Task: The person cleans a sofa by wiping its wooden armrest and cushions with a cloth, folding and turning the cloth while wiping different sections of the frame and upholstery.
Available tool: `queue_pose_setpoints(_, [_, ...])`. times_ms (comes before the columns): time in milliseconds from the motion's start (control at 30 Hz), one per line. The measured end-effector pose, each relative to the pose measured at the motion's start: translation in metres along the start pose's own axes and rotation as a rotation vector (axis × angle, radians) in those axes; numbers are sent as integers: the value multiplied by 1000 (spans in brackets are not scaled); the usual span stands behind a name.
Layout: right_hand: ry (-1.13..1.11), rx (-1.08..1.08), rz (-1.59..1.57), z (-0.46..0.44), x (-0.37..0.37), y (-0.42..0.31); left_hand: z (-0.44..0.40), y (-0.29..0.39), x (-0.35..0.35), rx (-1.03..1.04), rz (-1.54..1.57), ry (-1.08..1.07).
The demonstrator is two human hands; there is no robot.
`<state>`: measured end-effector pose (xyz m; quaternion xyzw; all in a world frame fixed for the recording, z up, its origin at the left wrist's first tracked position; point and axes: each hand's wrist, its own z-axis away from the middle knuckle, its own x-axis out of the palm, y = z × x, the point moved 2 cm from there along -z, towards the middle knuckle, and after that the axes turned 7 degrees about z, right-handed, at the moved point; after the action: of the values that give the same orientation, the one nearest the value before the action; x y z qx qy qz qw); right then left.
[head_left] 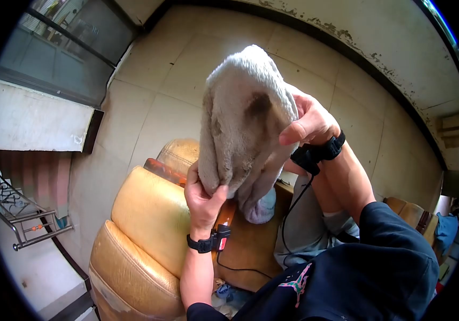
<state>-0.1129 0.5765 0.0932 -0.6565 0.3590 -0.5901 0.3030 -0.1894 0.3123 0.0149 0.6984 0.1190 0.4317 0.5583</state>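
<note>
A fluffy off-white cloth (240,117) with a dark brown patch is held up in front of me, hanging in folds; I cannot tell whether it is a towel or a garment. My left hand (203,200) pinches its lower left edge between thumb and fingers. On the right side, my right hand (309,120) grips it with the thumb on the near face and the other fingers mostly hidden behind. Beneath the cloth hangs or lies a pale lilac-white fuzzy bundle (261,207), perhaps part of the same piece. Each wrist wears a black strap with a cabled device.
A worn tan leather sofa (149,214) with a wooden trim stands below and left of my hands. Tiled floor (181,69) spreads ahead to a peeling wall. A metal stair railing (42,230) is at left, below a glass door (74,48). Blue cloth (446,227) hangs at right.
</note>
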Motion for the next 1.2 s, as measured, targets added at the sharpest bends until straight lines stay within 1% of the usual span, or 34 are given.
queue_pose_setpoints(33, [-27,-3,21,0,0,1,1,4,1,-4,-1,2])
queue_pose_setpoints(100, [-81,-11,62,-1,1,1,3,6,2,-301,-190,-78])
queue_pose_setpoints(167, [-165,29,139,-2,7,5,4,6,7,-277,-215,-98])
queue_pose_setpoints(233, [-302,133,173,-1,15,7,7,8,12,-244,-171,-179])
queue_pose_setpoints(267, [-349,160,177,0,17,9,8,5,7,-267,-217,-292])
queue_pose_setpoints(300, [-372,215,181,-1,19,11,11,3,4,-271,-217,-292])
queue_pose_setpoints(333, [-461,-57,267,-8,22,13,14,0,6,-343,90,-363])
queue_pose_setpoints(367, [-488,-72,198,-9,24,13,16,0,10,-410,399,-428])
queue_pose_setpoints(433, [-505,-101,37,-10,25,16,32,-25,-10,-488,458,-337])
queue_pose_setpoints(467, [-496,-118,-53,-9,25,17,26,-12,-1,-572,313,-273])
queue_pose_setpoints(533, [-530,-176,-157,-11,21,19,21,-4,9,-680,374,-330])
queue_pose_setpoints(600, [-620,-248,-191,-13,25,19,18,-3,17,-747,346,-392])
queue_pose_setpoints(667, [-758,-209,-142,-12,39,14,14,-26,17,-754,217,-408])
queue_pose_setpoints(700, [-848,-185,-101,-11,49,12,9,-24,23,-736,74,-412])
queue_pose_setpoints(767, [-1062,-157,-13,-15,65,12,8,-31,31,-608,-99,-507])
queue_pose_setpoints(800, [-1143,-137,16,-13,71,15,12,-28,36,-647,-106,-496])
queue_pose_setpoints(867, [-1283,-94,111,-6,78,19,11,-26,38,-531,-224,-597])
queue_pose_setpoints(900, [-1360,-55,105,-5,81,17,14,-18,44,-542,-238,-571])
queue_pose_setpoints(933, [-1391,-73,112,-2,80,18,14,-18,46,-499,-237,-574])
queue_pose_setpoints(1033, [-1451,-91,183,-3,74,11,18,-33,36,-521,-258,-581])
queue_pose_setpoints(1067, [-1472,-102,204,-5,71,7,16,-23,43,-549,-178,-457])
queue_pose_setpoints(1100, [-1492,-115,227,-7,68,4,16,-24,41,-545,-172,-451])
queue_pose_setpoints(1133, [-1498,-109,225,-6,65,0,14,-24,38,-467,-128,-353])
queue_pose_setpoints(1167, [-1414,-109,249,-5,61,-5,12,-22,34,-389,-85,-256])
queue_pose_setpoints(1200, [-1331,-109,273,-4,56,-10,10,-15,31,-309,-112,-219])
